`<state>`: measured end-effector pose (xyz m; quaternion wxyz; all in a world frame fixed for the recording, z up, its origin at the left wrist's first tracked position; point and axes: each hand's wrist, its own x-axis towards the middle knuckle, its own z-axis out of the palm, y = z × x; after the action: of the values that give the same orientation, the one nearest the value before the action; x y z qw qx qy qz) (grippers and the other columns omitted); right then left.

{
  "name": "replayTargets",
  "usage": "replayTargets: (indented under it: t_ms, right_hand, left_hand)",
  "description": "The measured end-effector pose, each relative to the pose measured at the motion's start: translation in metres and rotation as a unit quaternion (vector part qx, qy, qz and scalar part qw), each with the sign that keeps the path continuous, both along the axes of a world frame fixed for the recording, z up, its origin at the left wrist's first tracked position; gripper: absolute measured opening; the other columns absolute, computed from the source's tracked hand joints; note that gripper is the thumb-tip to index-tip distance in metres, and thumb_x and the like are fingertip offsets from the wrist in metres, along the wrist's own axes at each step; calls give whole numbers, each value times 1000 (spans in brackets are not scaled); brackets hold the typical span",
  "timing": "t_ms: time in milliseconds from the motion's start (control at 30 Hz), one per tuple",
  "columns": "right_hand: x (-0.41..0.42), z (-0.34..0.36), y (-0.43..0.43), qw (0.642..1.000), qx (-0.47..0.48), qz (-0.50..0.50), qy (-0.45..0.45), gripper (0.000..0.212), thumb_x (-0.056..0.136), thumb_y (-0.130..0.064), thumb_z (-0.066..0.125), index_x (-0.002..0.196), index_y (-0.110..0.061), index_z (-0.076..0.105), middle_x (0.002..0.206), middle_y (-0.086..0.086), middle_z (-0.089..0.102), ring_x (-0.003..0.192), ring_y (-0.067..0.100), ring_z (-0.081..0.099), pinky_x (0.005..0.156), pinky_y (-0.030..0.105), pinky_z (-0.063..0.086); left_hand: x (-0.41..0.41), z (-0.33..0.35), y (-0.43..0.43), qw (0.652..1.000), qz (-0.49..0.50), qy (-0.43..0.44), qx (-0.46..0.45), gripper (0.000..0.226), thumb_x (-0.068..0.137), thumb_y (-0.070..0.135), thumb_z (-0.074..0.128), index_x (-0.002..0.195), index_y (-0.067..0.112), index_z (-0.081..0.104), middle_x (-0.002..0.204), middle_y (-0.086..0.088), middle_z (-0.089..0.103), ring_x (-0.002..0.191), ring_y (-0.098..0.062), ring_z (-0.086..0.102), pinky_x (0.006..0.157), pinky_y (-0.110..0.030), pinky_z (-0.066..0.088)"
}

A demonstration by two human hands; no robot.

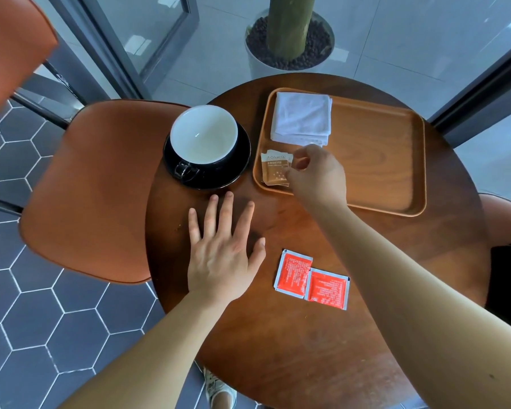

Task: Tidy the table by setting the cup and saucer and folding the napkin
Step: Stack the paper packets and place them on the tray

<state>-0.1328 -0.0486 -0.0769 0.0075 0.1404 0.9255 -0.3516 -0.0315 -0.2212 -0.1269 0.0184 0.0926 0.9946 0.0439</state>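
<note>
A black cup with a white inside [204,136] stands on a black saucer [239,166] at the left of the round wooden table [292,349]. A folded white napkin [301,118] lies in the far left corner of a wooden tray [390,160]. My right hand [316,175] pinches brown and white sugar packets [275,169] at the tray's near left corner. My left hand [222,255] lies flat on the table with fingers spread, just in front of the saucer, holding nothing.
Two red sachets [311,280] lie on the table near its middle. An orange chair [92,187] stands left of the table, another at the right edge. A potted plant [289,39] is behind the table, by glass walls.
</note>
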Motion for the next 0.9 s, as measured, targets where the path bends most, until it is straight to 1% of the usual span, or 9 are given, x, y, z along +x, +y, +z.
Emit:
replayTargets:
  t_ms: [133,300,433,533,567,633,733,800,900]
  right_hand:
    - [12,9,6,1000,-15,8,21,28,90,-19,68,117,-16,68,105,0,71,91,13,65,73,20,50]
    - [57,29,30,998,-65,7,26,22,87,-27,69,108,-23,71,87,-11,69,77,2,63,67,13,47]
    - [118,29,59,998,-45,28,-24,17,87,-22,71,103,-23,73,88,-14,69,79,-1,64,70,11,50]
    - [156,19,70,995,31,85,-37,32,83,-28,76,113,-18,71,97,-7,66,86,11,62,75,29,53]
    - [164,15,72,991,62,114,-37,42,80,-31,79,119,-17,69,103,-4,64,92,16,60,76,30,51]
    - [177,9,71,979,106,169,-40,59,75,-38,84,127,-19,65,115,-3,62,99,21,54,76,33,49]
    - [187,1,70,964,161,211,-25,65,67,-48,88,123,-21,67,114,-2,60,94,24,52,70,37,52]
    - [188,-2,68,954,206,217,-6,50,68,-45,87,108,-20,72,106,-1,60,88,24,53,65,36,53]
    - [192,-7,67,949,235,200,63,24,80,-34,79,85,-13,71,90,3,61,76,26,56,54,35,52]
  left_hand:
    - [0,-2,0,1000,1,4,-2,69,96,63,29,154,27,34,163,-14,30,151,-37,25,120,-63,18]
    - [1,3,-1,1000,3,-14,11,67,97,63,31,154,28,35,163,-12,30,152,-34,24,121,-62,16]
    - [-1,12,1,996,29,-40,78,61,94,54,53,149,27,45,163,-9,31,153,-31,20,122,-61,13]
    - [0,25,10,992,10,-43,121,57,90,46,66,140,21,55,150,-10,46,145,-30,33,117,-58,31]
    - [3,31,14,988,-21,-46,147,58,88,49,67,138,21,56,144,-7,51,139,-27,38,112,-52,38]
    - [12,41,25,972,-110,-85,189,69,82,60,68,138,22,54,135,-2,53,129,-20,43,103,-43,45]
    - [27,49,40,960,-233,-110,113,80,74,72,65,138,24,55,131,-1,53,121,-21,48,97,-44,47]
    - [31,50,44,961,-255,-90,58,72,76,64,73,133,23,59,129,-4,56,116,-24,52,94,-43,49]
    - [37,51,46,961,-274,-36,15,49,82,44,77,121,14,68,114,-10,65,101,-26,62,81,-39,55]
